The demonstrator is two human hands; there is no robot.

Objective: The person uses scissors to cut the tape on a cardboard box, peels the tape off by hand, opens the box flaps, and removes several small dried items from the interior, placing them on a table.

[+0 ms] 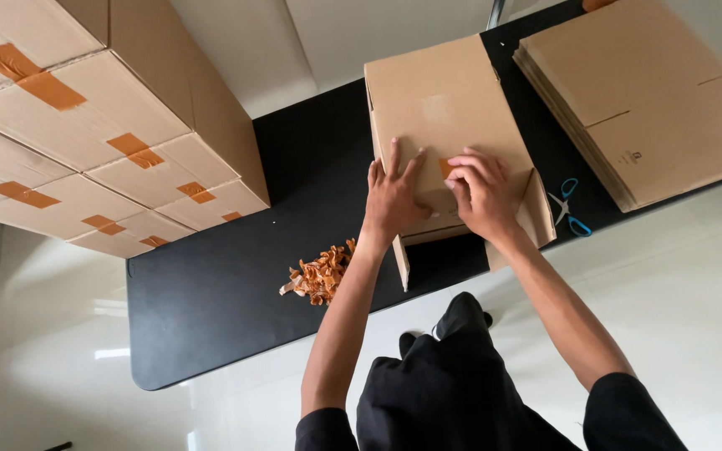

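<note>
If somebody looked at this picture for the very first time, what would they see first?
First, the two bare hands, left hand and right hand, pressing on a brown cardboard box in the middle of a black table, with a strip of brown tape at the right fingertips. Next, the stack of taped boxes on the left, and the pile of crumpled brown tape near the table's front edge.
</note>
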